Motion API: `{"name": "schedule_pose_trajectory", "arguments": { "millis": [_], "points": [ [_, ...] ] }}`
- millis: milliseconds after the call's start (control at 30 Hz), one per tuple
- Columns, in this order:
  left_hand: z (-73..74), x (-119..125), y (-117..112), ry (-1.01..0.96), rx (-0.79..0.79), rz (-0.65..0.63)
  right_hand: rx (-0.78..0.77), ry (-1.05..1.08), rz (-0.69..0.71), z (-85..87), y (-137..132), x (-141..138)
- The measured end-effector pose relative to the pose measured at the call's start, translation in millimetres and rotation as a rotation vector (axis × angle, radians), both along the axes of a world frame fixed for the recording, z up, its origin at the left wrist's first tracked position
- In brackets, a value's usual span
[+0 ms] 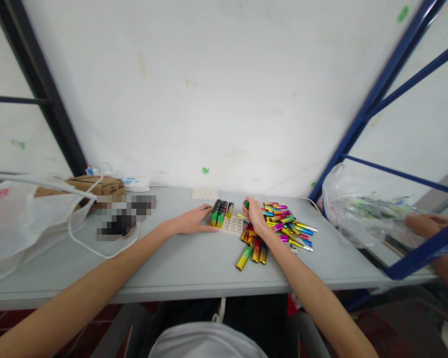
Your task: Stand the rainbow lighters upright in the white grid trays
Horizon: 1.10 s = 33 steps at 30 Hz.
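Note:
My left hand (194, 220) rests at the left side of a white slotted tray (232, 226), its thumb and fingers stretched apart around the tray's left end. Several shiny coloured lighters (217, 215) with dark tops stand upright in the tray's left part. A single gold lighter (229, 210) stands a little to their right. Closed in a fist, my right hand (254, 214) is raised over the tray's right end, gripping a lighter (246, 204) whose green end shows. Beneath and beside this hand lies a loose pile of metallic lighters (283, 223).
A second white tray (205, 193) lies by the wall. On the left are a cardboard box (104, 187), a white plastic bag (26, 219) and a white cable (93, 254). Beyond the blue frame (369, 107) on the right, another person's hand (425, 224) is near a clear bag (347, 214).

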<state>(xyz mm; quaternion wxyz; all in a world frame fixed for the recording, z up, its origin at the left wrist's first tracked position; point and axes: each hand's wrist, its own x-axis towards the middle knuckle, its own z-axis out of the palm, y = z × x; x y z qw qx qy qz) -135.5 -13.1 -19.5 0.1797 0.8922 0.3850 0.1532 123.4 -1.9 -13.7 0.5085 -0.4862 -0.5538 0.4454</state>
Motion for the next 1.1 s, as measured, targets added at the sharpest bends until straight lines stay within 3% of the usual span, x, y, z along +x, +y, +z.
{"name": "schedule_pose_trajectory", "arguments": {
  "millis": [367,533,800,1100],
  "points": [
    [-2.2,-1,1,0.006,0.019,-0.003,0.028,0.022,0.112,0.2,-2,1],
    [-3.6,-1,2,-0.018,0.046,-0.029,0.259,-0.076,0.156,1.1,-2,4],
    [-3.1,-1,2,-0.002,0.035,-0.023,0.594,-0.476,0.017,7.3,-9,6],
    [-6.0,-1,4,0.004,0.044,-0.021,0.556,-0.601,0.137,6.3,-14,6]
  ]
}}
